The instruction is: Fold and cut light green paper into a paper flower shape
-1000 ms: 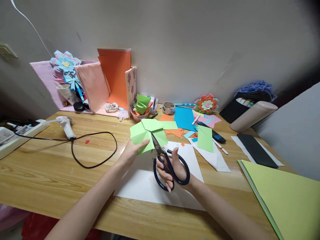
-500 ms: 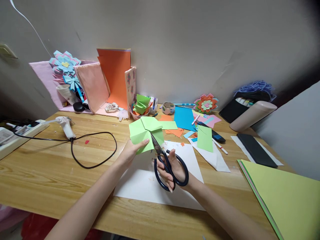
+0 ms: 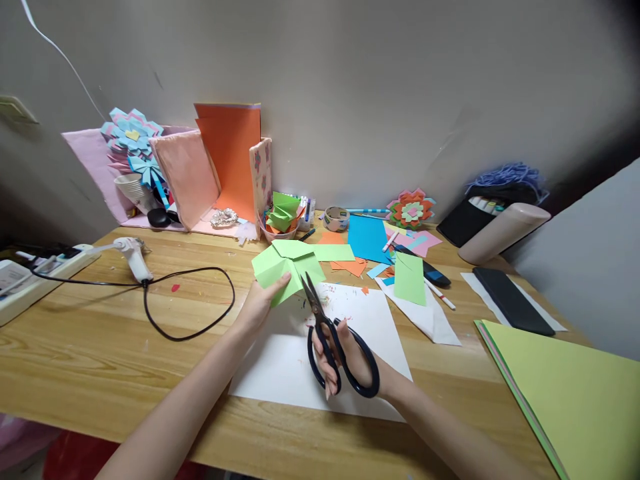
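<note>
My left hand (image 3: 261, 301) pinches the lower left part of a creased light green paper (image 3: 285, 263), its thumb lying on top. The paper is held up above the table and has cuts and fold lines meeting near its middle. My right hand (image 3: 345, 353) has its fingers through the black handles of a pair of scissors (image 3: 320, 313). The blades point up and left at the paper's lower right edge and are slightly apart. Below both hands lies a white sheet (image 3: 320, 380) with small marks and scraps on it.
A hot glue gun (image 3: 134, 259) with a looped black cable (image 3: 200, 270) lies at the left. Behind are a roll of tape (image 3: 336, 218), a blue sheet (image 3: 367, 237) and a paper flower (image 3: 411, 209). At the right are a black phone (image 3: 513, 301) and stacked coloured paper (image 3: 570, 380).
The scissor blades have come out of the middle of the green paper and opened a little. The paper has tilted and moved slightly left and down with my left hand.
</note>
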Motion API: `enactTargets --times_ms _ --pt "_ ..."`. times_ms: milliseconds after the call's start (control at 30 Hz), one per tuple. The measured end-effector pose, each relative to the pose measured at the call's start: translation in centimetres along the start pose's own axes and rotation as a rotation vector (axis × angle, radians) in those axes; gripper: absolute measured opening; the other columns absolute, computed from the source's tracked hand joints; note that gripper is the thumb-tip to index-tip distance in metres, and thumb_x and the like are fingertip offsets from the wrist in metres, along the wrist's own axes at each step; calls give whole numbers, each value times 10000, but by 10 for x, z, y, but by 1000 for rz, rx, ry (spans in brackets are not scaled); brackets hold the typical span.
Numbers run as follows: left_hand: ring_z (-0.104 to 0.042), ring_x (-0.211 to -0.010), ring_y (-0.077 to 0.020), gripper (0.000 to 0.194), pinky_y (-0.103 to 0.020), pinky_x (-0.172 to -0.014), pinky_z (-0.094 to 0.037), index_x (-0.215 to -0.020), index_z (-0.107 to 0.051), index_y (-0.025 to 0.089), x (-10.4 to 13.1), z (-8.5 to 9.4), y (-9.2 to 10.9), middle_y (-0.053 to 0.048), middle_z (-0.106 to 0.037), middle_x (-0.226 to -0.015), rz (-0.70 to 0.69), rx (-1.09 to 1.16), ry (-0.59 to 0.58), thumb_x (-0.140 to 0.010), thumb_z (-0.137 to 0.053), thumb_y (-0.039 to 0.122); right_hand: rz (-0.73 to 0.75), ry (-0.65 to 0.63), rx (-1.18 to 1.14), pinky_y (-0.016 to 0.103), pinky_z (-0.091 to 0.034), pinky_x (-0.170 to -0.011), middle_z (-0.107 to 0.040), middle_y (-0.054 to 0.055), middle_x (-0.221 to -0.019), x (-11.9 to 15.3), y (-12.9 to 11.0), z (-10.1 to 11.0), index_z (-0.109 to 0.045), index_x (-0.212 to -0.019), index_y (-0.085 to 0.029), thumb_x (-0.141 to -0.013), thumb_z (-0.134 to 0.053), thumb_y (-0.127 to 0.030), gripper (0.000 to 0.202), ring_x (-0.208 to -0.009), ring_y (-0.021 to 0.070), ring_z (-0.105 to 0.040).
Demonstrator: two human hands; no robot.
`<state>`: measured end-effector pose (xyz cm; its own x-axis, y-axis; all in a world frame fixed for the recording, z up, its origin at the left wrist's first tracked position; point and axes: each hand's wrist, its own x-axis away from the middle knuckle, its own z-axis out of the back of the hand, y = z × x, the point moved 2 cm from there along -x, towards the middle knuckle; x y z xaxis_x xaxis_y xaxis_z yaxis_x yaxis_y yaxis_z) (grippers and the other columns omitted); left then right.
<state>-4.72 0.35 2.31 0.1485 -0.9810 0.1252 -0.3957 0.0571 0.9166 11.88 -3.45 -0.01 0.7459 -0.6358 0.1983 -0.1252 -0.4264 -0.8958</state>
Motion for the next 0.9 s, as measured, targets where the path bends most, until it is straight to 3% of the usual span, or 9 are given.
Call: enactTargets --times_ms 67,133,267,367,467,600,733,833,900 --pt "-566 -1088 -260 541 -376 -945 -425 -1141 -582 161 0 0 -3 -114 -604 -1199 17 7 10 -654 -728 344 87 114 83 236 -463 -420 -470 -60 -418 5 -4 4 -445 -713 -175 -782 -368 -689 524 -349 94 -489" --pt "-558 -1096 -272 508 -384 -942 -421 -1123 -591 158 3 -3 -8 -114 -610 -1190 31 5 19 -685 -694 393 176 229 170 242 -473 -493 -565 -17 -535 7 -9 8 -460 -705 -168 -812 -496 -544 392 -439 102 -548" --pt "-492 -1176 -255 446 -360 -1009 -341 -1100 -613 190 20 -17 -19 -85 -591 -1221 43 -107 -30 -769 -571 485 311 463 145 275 -488 -540 -652 37 -794 0 -17 14 -446 -727 -181 -701 -669 -450 350 -498 115 -592" --pt "-457 -1210 -226 437 -321 -1049 -274 -1099 -618 198 33 -27 -24 -66 -587 -1224 38 -191 -117 -789 -535 495 339 614 120 283 -489 -537 -642 28 -749 -5 -14 20 -448 -705 -182 -649 -713 -428 366 -499 125 -597" --pt "-506 -1145 -229 432 -301 -1018 -306 -1035 -651 190 41 -31 -28 -67 -640 -1124 58 -225 -173 -802 -493 518 336 731 91 274 -476 -490 -592 -12 -655 -7 -6 27 -446 -690 -187 -587 -755 -416 399 -466 122 -581" --pt "-529 -1099 -242 409 -291 -989 -336 -939 -690 178 46 -35 -29 -78 -676 -1032 115 -264 -285 -805 -491 509 380 693 19 266 -480 -473 -525 -59 -607 -6 -1 32 -406 -691 -201 -556 -780 -386 438 -429 103 -553" --pt "-462 -1184 -257 398 -359 -1018 -317 -1116 -620 207 47 -40 -24 -78 -620 -1165 136 -219 -457 -763 -614 391 418 719 91 243 -486 -507 -507 -52 -642 2 -13 39 -438 -703 -188 -612 -755 -359 371 -488 84 -547" --pt "-438 -1209 -290 581 -417 -1010 -325 -1226 -533 212 43 -37 -23 -98 -566 -1245 156 -45 -612 -678 -711 287 446 758 172 234 -464 -474 -509 -48 -645 9 -26 54 -450 -699 -185 -586 -767 -366 383 -472 78 -521" --pt "-432 -1217 -296 596 -434 -1027 -305 -1228 -528 197 36 -30 -24 -103 -556 -1259 179 124 -609 -672 -708 312 475 748 172 239 -455 -463 -516 -46 -658 12 -33 68 -429 -702 -192 -566 -775 -370 412 -466 79 -511"
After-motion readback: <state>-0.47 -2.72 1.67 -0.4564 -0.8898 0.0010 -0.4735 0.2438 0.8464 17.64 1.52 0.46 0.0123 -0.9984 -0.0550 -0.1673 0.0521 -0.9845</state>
